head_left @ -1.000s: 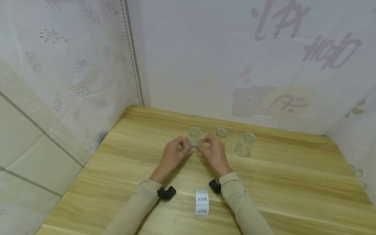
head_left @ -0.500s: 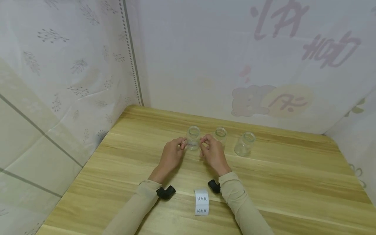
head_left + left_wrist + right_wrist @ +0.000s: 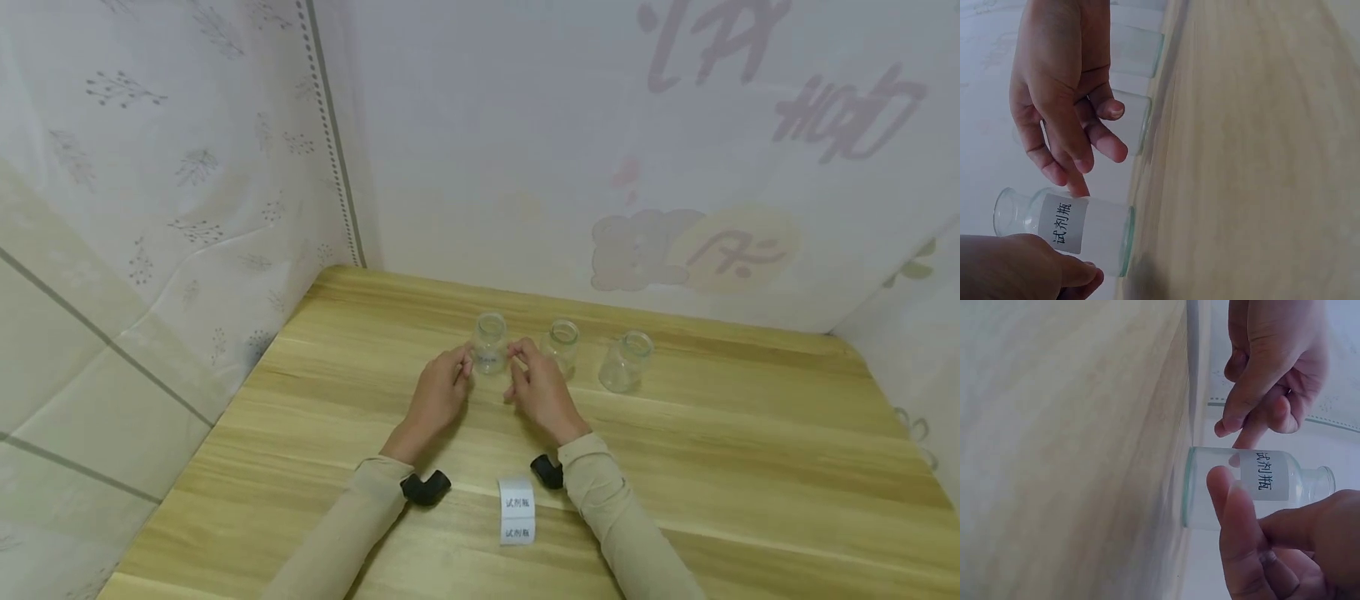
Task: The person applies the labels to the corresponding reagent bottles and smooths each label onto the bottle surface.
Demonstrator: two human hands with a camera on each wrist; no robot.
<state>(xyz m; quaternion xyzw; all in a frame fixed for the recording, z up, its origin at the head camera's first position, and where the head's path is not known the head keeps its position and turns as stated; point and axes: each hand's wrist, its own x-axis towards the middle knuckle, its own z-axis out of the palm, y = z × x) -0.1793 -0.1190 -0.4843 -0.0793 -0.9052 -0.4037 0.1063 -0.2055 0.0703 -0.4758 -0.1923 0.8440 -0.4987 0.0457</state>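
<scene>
Labelled bottle is on the table, nr far edge, closer to the far L corner than far R. My L hand & R hand flank it, fingers loose, not wrapped round; neither's clearly nearer, can't tell if tips touch glass. Upright, bottle's long axis is vert. btwn them. Label faces me, printed crosswise.

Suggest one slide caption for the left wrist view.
Labelled glass jar between left hand and right hand, two more jars beyond.
</scene>
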